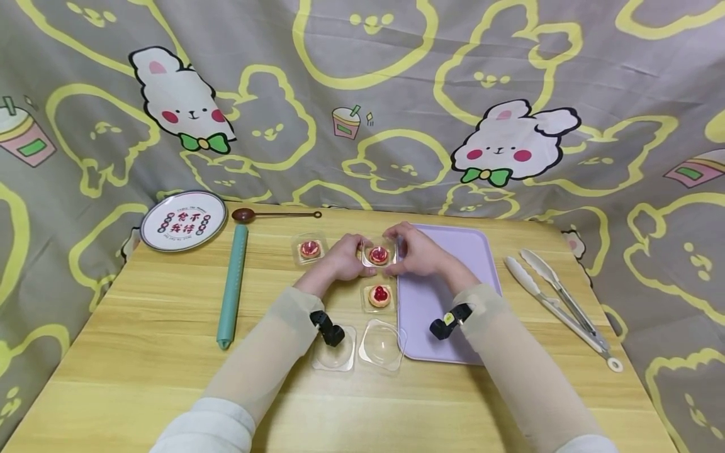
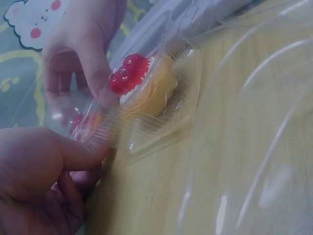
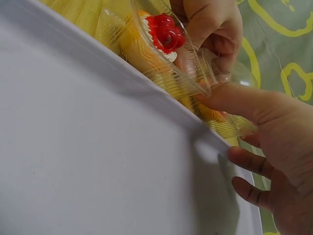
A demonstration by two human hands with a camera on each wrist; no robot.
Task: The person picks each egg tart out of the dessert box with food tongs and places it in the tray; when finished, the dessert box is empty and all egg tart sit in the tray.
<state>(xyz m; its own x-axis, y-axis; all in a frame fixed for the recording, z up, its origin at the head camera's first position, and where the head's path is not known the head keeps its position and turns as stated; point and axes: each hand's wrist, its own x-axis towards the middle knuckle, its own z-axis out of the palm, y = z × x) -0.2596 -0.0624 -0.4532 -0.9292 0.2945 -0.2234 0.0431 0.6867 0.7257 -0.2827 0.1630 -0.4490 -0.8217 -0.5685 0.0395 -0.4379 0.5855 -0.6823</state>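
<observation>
A small clear plastic box with a red-topped tart [image 1: 378,255] inside stands between both hands, left of the lilac tray [image 1: 447,327]. My left hand [image 1: 347,257] grips its left side, thumb toward me. Fingers and thumb of my right hand [image 1: 418,250] hold the right side, right over the tray's edge. Just nearer, a second tart [image 1: 379,296] with glossy red fruit and a white cream rim sits in an uncovered clear base; the left wrist view shows this tart [image 2: 149,85] up close. The held box is mostly hidden behind fingers in both wrist views.
Another boxed tart [image 1: 309,249] stands left of the hands. Two clear domed lids [image 1: 334,349] [image 1: 382,346] lie nearer on the table. Farther left are a teal rolled mat [image 1: 233,286], a brown spoon [image 1: 245,216] and a white plate [image 1: 184,241]; tongs [image 1: 561,308] lie at right.
</observation>
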